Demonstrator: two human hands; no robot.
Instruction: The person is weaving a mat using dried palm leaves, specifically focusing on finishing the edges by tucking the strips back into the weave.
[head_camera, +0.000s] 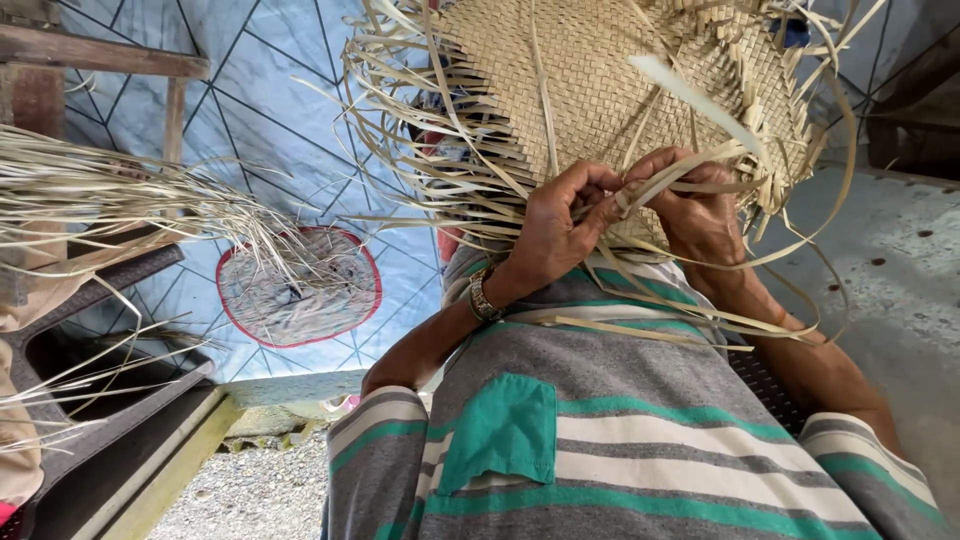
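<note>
Above the striped shirt (640, 440), a half-woven straw mat (610, 90), loose strips (420, 180) trailing from its edges; left hand (555, 235) and right hand (700, 215) side by side at its lower edge, fingers (600, 185) pinched on strips. Far left, a dry straw bundle (110, 195).

The woven mat (600, 80) is pale straw in a checked plait, the shirt (620, 440) grey with teal and white stripes, the tarpaulin (270, 120) light blue with dark lines.
</note>
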